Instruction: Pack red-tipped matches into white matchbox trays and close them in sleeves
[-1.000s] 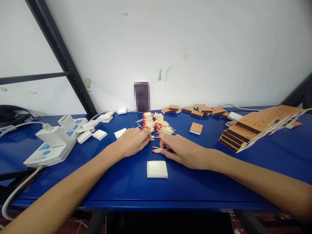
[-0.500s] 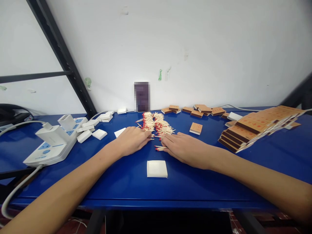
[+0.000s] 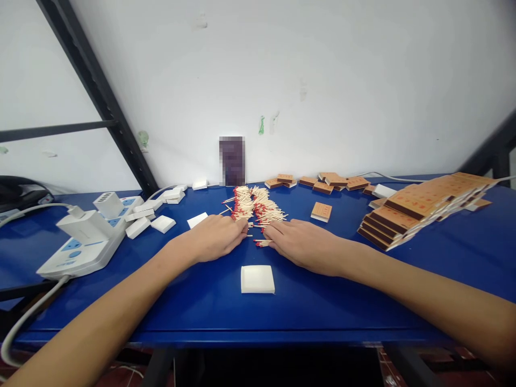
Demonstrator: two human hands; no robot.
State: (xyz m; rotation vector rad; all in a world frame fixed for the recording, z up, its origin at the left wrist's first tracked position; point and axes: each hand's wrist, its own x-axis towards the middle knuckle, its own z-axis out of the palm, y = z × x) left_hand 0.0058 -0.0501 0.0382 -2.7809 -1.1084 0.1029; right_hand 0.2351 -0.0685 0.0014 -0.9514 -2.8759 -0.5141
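Two heaps of red-tipped matches (image 3: 269, 208) lie side by side at the middle of the blue table. At the near end of the left heap, my left hand (image 3: 220, 236) is closed on matches, with a stick end poking out past its fingertips. My right hand (image 3: 300, 243) is closed at the near end of the right heap, and several matches stick out leftward from under its fingers. Both hands face each other with a small gap between them. Nearer to me lies a white matchbox tray (image 3: 257, 279). A single orange matchbox (image 3: 321, 211) rests beyond my right hand.
On the left are a white power strip (image 3: 92, 247) with plugged-in chargers and several white trays (image 3: 163, 224). Orange matchboxes (image 3: 332, 180) lie along the wall. A tall stack of matchbox sleeves (image 3: 415, 207) stands at the right. A blurred dark panel (image 3: 233, 161) leans on the wall.
My left hand has moved slightly down toward me at the heap. My right hand stays almost in place by its matches. The whole view has shifted a little.
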